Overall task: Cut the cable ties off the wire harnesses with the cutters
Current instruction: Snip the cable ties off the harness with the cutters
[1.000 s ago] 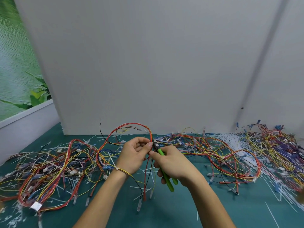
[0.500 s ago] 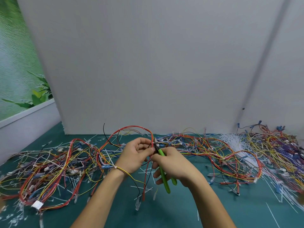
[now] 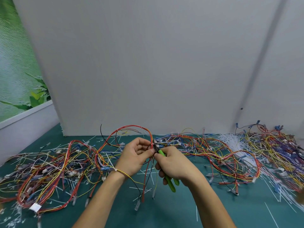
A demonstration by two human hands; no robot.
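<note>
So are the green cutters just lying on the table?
No, the right hand grips the cutters by their green handles, with the tips at the red wires that the left hand pinches.

Both hands (image 3: 153, 155) on a raised wire harness (image 3: 148, 163), green-handled cutters (image 3: 166, 171) at its tie.
</note>
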